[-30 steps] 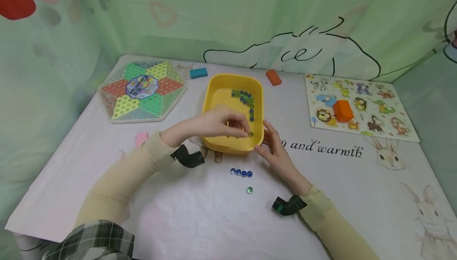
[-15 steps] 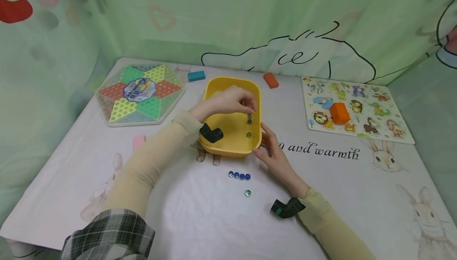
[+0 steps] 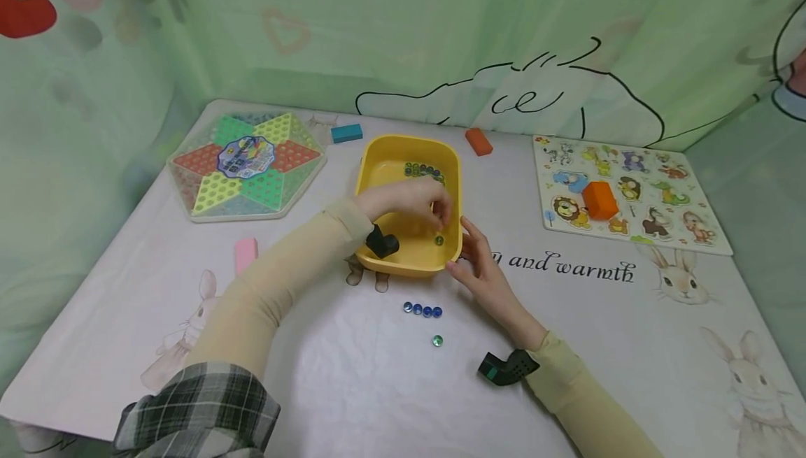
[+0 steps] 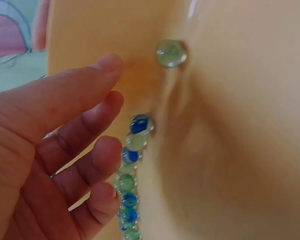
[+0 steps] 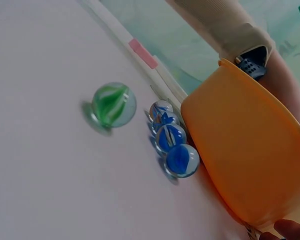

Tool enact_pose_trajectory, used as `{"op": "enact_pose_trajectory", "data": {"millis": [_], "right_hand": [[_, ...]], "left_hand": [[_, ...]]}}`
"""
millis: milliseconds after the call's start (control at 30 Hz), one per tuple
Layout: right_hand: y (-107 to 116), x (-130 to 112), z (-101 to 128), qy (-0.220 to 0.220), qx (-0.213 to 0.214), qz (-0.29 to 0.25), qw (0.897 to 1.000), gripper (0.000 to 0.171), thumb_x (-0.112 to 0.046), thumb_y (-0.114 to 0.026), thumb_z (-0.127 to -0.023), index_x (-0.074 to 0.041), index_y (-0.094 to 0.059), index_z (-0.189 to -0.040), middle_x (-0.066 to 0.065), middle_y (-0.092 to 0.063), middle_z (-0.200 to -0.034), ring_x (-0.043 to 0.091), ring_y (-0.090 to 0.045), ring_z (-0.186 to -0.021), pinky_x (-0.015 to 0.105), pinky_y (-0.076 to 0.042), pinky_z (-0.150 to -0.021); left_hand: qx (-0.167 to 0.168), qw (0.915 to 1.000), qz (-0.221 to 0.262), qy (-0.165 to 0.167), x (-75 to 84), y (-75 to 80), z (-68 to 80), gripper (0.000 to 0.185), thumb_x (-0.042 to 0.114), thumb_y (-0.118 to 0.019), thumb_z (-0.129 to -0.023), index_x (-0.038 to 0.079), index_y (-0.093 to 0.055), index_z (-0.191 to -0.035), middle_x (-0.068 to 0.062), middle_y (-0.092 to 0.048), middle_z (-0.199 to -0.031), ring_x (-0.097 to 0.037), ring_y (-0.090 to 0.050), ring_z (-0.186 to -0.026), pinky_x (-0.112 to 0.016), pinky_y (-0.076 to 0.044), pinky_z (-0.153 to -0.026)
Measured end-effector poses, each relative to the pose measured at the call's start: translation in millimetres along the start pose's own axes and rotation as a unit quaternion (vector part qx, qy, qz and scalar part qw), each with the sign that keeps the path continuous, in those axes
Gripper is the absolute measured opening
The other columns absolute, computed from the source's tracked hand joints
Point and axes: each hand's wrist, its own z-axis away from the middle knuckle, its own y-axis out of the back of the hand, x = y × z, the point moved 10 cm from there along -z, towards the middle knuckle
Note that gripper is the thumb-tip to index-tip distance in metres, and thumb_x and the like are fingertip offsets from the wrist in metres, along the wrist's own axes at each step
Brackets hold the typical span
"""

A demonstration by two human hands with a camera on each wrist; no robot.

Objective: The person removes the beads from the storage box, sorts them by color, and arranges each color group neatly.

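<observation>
A yellow plastic tub [image 3: 457, 180] stands mid-table. My left hand [image 3: 437, 217] reaches into it, fingers loosely bent and holding nothing, beside a line of blue and green marbles [image 4: 130, 165] along the tub's wall [image 4: 240, 125]. One green marble [image 4: 170, 53] lies apart near the front corner. My right hand [image 3: 474, 252] rests with straight fingers against the tub's right front corner. In front of the tub [image 5: 240, 150], a short row of blue marbles [image 3: 423, 310] and a lone green marble [image 3: 437, 340] lie on the cloth.
A Chinese checkers board [image 3: 245, 161] lies at the back left, with a teal block [image 3: 347, 132] beside it. A pink block [image 3: 245, 254] is at the left. An orange block [image 3: 478, 141] is behind the tub. An animal puzzle [image 3: 667, 199] with an orange block [image 3: 599, 199] on it lies right.
My left hand went from the tub's front to its far end, then came back to the middle, uncovering the far marbles. The right hand stayed at the tub's corner.
</observation>
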Motion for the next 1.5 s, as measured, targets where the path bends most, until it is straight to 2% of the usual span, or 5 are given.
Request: {"op": "enact_pose_trajectory", "data": {"millis": [333,667,1133,1300,1500], "right_hand": [[1,0,0,-0.003,0.002,-0.001,1.0,0.072,-0.013,-0.052,-0.093,-0.028,-0.008,-0.148,0.019,-0.031,-0.145,0.037,-0.038,-0.128,0.056,-0.023,-0.106],[1,1,0,-0.007,0.004,0.007,1.0,0.072,-0.015,-0.053,-0.093,-0.029,-0.008,-0.148,0.019,-0.03,-0.145,0.037,-0.037,-0.129,0.058,-0.022,-0.106],[1,0,0,-0.004,0.002,0.0,1.0,0.072,-0.015,-0.053,-0.093,-0.028,-0.008,-0.148,0.019,-0.032,-0.144,0.036,-0.039,-0.128,0.057,-0.023,-0.106],[1,0,0,-0.003,0.002,0.001,1.0,0.072,-0.014,-0.053,-0.093,-0.028,-0.008,-0.148,0.019,-0.033,-0.143,0.036,-0.039,-0.127,0.057,-0.023,-0.106],[1,1,1,-0.009,0.0,0.004,1.0,0.072,-0.015,-0.053,-0.093,-0.028,-0.008,-0.148,0.019,-0.032,-0.144,0.036,-0.039,-0.128,0.058,-0.023,-0.105]], "left_hand": [[-0.029,0.9974,-0.048,0.044,-5.8,-17.8,-5.1,0.013,0.019,-0.07,-0.082,0.015,-0.066,-0.093,0.002,-0.061,-0.089,-0.012,-0.052,-0.081,-0.021,-0.043,-0.074],[-0.04,0.9957,-0.067,0.05,-6.8,-22.6,-7.9,0.017,0.025,-0.071,-0.081,0.013,-0.066,-0.091,0.002,-0.063,-0.088,-0.011,-0.053,-0.079,-0.02,-0.044,-0.075],[-0.046,0.9966,-0.052,0.045,-0.3,-11.9,9.1,0.013,0.023,-0.065,-0.086,0.011,-0.064,-0.092,0.0,-0.06,-0.09,-0.012,-0.05,-0.082,-0.021,-0.041,-0.077],[-0.018,0.9981,-0.052,0.029,8.7,1.5,22.6,0.013,0.024,-0.064,-0.087,0.011,-0.065,-0.089,0.0,-0.06,-0.088,-0.013,-0.049,-0.083,-0.023,-0.04,-0.077],[0.072,0.9965,-0.042,-0.004,24.2,14.0,43.9,0.016,0.029,-0.064,-0.087,0.014,-0.064,-0.093,0.002,-0.06,-0.082,-0.011,-0.05,-0.076,-0.02,-0.04,-0.069]]}}
